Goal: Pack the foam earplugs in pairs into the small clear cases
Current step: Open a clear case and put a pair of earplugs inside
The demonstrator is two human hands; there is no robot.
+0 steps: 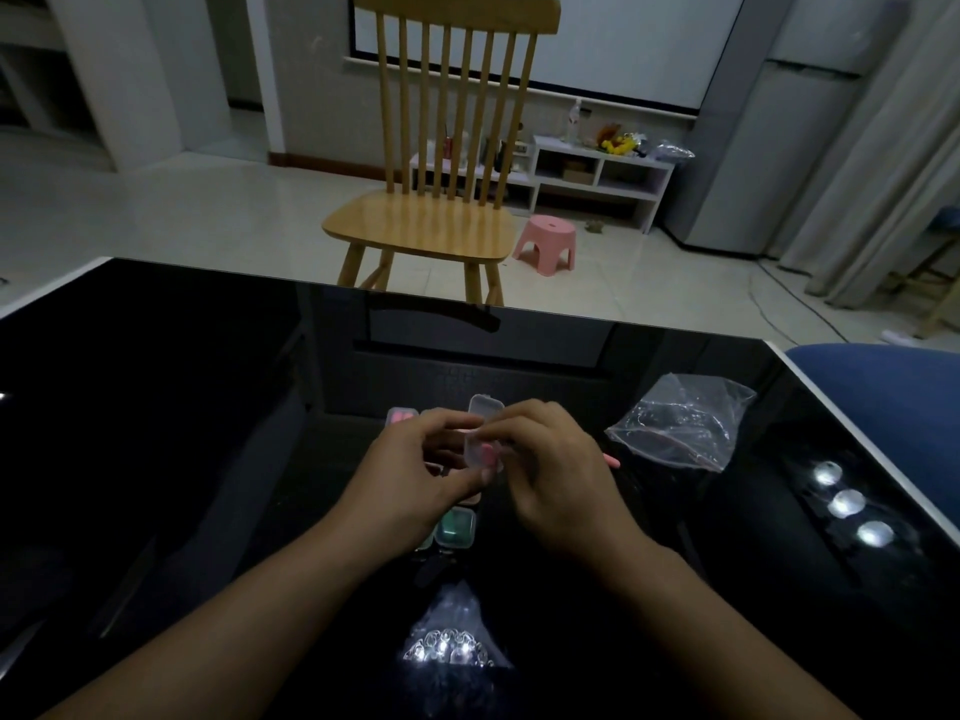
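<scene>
Both hands grip an open clear case (484,449) above the black table (208,407), pink earplugs (487,451) inside.
Left hand (423,472) should steady the base while right hand (550,475) presses the lid shut squarely.

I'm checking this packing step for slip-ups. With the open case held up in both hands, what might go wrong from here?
1. The clear case is held above the table with its lid up; a pink earplug inside may fall out if it tips.
2. A loose pink piece lies beside the right hand, partly hidden, so it may be missed.
3. The left hand hovers over packed cases and may knock them.
</scene>
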